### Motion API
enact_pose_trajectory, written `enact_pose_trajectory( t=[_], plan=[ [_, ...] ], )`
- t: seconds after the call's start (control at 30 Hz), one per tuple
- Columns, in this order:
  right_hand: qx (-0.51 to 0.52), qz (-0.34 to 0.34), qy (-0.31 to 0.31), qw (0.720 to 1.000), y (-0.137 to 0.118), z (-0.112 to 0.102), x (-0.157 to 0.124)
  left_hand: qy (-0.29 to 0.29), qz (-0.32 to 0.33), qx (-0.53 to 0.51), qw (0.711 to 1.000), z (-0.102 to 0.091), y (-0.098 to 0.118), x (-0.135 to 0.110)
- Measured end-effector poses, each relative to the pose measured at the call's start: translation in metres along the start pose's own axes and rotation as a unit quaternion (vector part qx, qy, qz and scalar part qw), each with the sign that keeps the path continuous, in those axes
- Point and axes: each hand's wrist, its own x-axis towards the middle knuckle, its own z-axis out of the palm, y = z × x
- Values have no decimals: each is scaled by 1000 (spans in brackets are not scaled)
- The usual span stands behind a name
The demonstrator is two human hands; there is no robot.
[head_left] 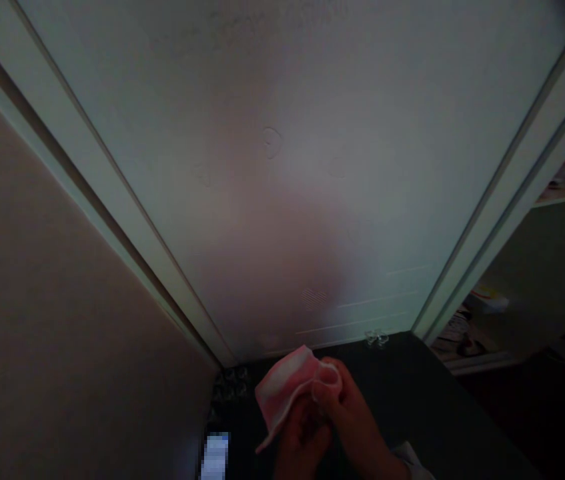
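Panel: pale, raised behind the work area, bearing a faint heart mark; wall: brown, at the left; shelves: at the right, contents too dark to identify; top: dark, in front of the panel.

Cloth: pink with a paler band, held in the hands above the top, near the panel's lower edge; its left part spreads free and its right end is bunched; contact with the top cannot be confirmed.

Right hand: clamped on the bunched end, thumb in front; left hand: curled beneath the cloth, against its lower edge; whether its fingers are closed on the fabric cannot be told, shadow covering them.

Handling (judged): the cloth should prove light, limp and hard to damage; low risk of slipping is expected, since the fabric looks matt; it will fold wherever unsupported, so one hold controls only the area near it; take hold at the bunched end with thumb and fingers, and at the free left corner for spreading; avoid a mid-span pinch, which would let both sides droop.

Screen: bright, at the lower left; clear pieces: small, at the foot of the panel, apart from the cloth.
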Motion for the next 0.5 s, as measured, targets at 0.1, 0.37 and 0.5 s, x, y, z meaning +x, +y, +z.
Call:
enact_pose_trajectory(
  t=[0.1, 0.37, 0.5],
  plan=[
    [-12, 1, 8, 1000, 0, -1, 1, 27, -9, 62, 998, -5, -5, 2],
    [38, 54, -31, 997, 4, 1, -3, -15, -37, 17, 999, -15, -21, 10],
    [53, 69, -69, 994, 7, 4, -7, -48, -60, -80, 994, -4, -16, 11]
  ],
)
